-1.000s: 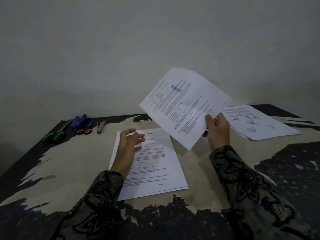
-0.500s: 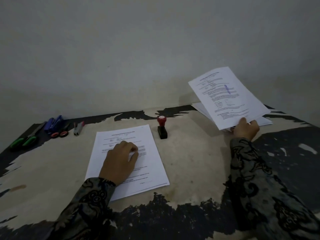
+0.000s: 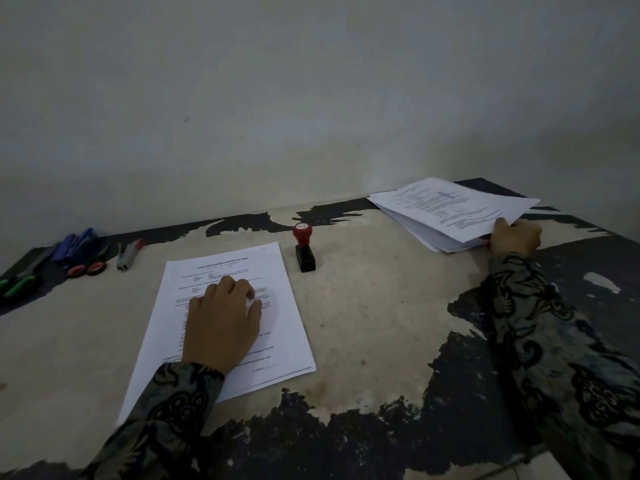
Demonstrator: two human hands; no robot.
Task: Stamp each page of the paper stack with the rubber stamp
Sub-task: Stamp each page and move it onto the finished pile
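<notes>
A thin stack of printed pages [image 3: 277, 306] lies in front of me on the worn table [image 3: 374, 323]. My left hand [image 3: 223, 320] rests on its top page, fingers bent down onto the paper. The rubber stamp [image 3: 304, 249], red knob on a black base, stands upright just beyond the stack's far right corner, untouched. At the far right lies a second pile of pages [image 3: 446, 213] with a blue stamp mark on the top sheet. My right hand [image 3: 514, 237] pinches the near edge of that top sheet, which sits slightly lifted over the pile.
Along the far left edge lie blue markers [image 3: 78, 242], red-handled scissors [image 3: 86, 269], a small grey stapler [image 3: 129, 255] and green-handled scissors [image 3: 19, 284]. A plain wall rises directly behind the table. The tabletop is peeled, pale in the middle and black at the edges.
My right hand carried the stamped sheet from mid-air rightward and lowered it onto the far-right pile. My left hand dropped onto the near stack and stays there. The stamp came into sight.
</notes>
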